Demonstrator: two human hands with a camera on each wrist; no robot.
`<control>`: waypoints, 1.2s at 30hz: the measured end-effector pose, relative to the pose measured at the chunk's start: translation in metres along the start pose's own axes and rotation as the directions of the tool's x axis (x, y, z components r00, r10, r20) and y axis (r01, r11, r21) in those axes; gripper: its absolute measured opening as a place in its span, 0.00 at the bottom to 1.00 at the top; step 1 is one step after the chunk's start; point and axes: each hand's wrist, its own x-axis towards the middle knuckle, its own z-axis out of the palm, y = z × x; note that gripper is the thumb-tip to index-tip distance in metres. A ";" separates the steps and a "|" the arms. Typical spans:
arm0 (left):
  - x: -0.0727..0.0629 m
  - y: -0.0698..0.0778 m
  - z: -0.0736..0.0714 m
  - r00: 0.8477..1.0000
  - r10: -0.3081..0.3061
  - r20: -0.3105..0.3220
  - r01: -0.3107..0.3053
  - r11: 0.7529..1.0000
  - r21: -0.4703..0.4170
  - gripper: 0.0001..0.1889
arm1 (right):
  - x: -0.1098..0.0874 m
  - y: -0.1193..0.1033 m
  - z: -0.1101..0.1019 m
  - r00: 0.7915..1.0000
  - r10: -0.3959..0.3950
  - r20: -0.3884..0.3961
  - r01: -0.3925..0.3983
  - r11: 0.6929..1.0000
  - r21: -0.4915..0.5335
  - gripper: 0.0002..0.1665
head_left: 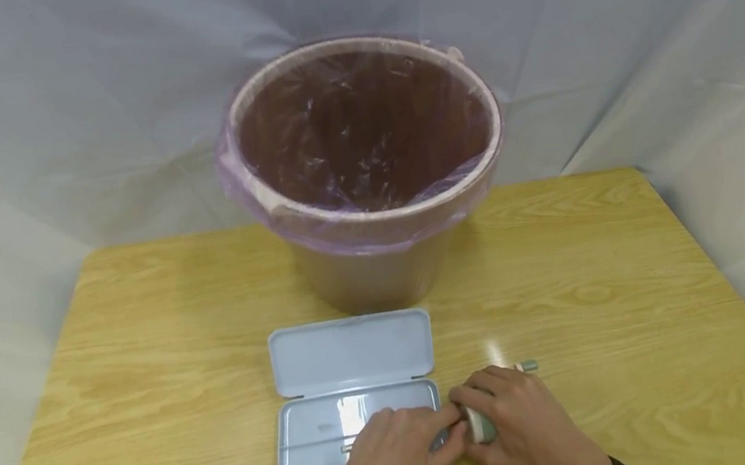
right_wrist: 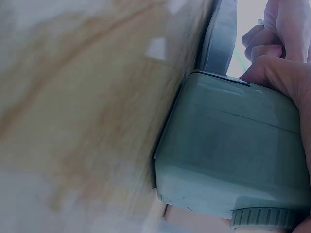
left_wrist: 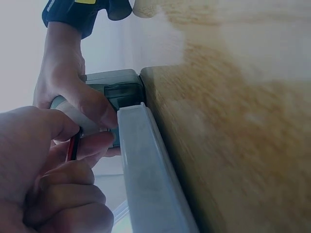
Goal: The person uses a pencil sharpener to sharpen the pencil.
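Note:
My left hand [head_left: 394,453] pinches a pencil between thumb and finger. The left wrist view shows a red and black stretch of that pencil [left_wrist: 73,147], pointing at the sharpener's front; its back end sticks out beyond the hand over the pencil case. My right hand [head_left: 528,424] grips a green and white crank pencil sharpener [head_left: 482,426] that stands on the table. Beyond the right hand the crank's green knob [head_left: 530,365] shows. Right beside the sharpener lies an open light-blue pencil case [head_left: 353,353], its lower tray partly hidden under my left hand.
Behind the pencil case stands a large brown bin [head_left: 378,271] lined with a thin purple plastic bag [head_left: 241,175]. The wood-grain table [head_left: 150,372] reaches back to pale sheets [head_left: 80,106] hung around it.

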 end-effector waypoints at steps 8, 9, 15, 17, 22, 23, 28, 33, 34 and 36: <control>-0.010 -0.004 -0.009 0.996 -0.073 0.054 0.078 0.994 -0.080 0.12 | 0.002 -0.001 0.001 1.000 0.002 -0.015 -0.002 1.000 0.019 0.24; -0.013 -0.007 -0.012 0.995 -0.091 0.048 0.096 0.990 -0.099 0.12 | 0.003 -0.001 0.001 1.000 0.007 -0.010 -0.006 1.000 0.028 0.23; -0.028 -0.019 -0.030 0.994 -0.098 -0.046 0.091 0.986 -0.142 0.10 | 0.004 0.001 -0.004 1.000 0.028 0.008 -0.029 0.999 0.021 0.20; -0.030 -0.021 -0.034 0.993 -0.066 -0.096 0.054 0.991 -0.123 0.08 | 0.003 0.002 -0.004 1.000 0.026 0.004 -0.026 1.000 0.008 0.20; -0.032 -0.027 -0.049 0.964 -0.012 -0.266 -0.017 0.994 -0.107 0.03 | 0.003 0.000 -0.001 1.000 0.019 -0.001 -0.019 1.000 0.005 0.20; -0.031 -0.028 -0.052 0.958 -0.007 -0.287 -0.037 0.989 -0.146 0.04 | 0.003 -0.001 0.000 1.000 0.021 -0.003 -0.021 1.000 0.003 0.20; -0.025 -0.030 -0.064 0.947 -0.007 -0.321 -0.123 0.915 -0.384 0.07 | 0.003 -0.001 0.001 0.999 0.022 -0.024 -0.022 1.000 -0.010 0.20; -0.023 -0.030 -0.072 0.975 -0.074 -0.211 -0.059 0.824 -0.564 0.11 | 0.003 -0.002 0.002 0.999 0.016 -0.038 -0.016 1.000 -0.017 0.21; -0.024 -0.030 -0.073 0.980 -0.089 -0.176 -0.035 0.800 -0.599 0.12 | 0.003 -0.002 0.002 0.999 0.018 -0.037 -0.018 1.000 -0.018 0.21; -0.024 -0.030 -0.074 0.989 -0.094 -0.110 -0.004 0.739 -0.673 0.13 | 0.003 -0.002 0.001 0.999 0.022 -0.035 -0.023 0.999 -0.023 0.21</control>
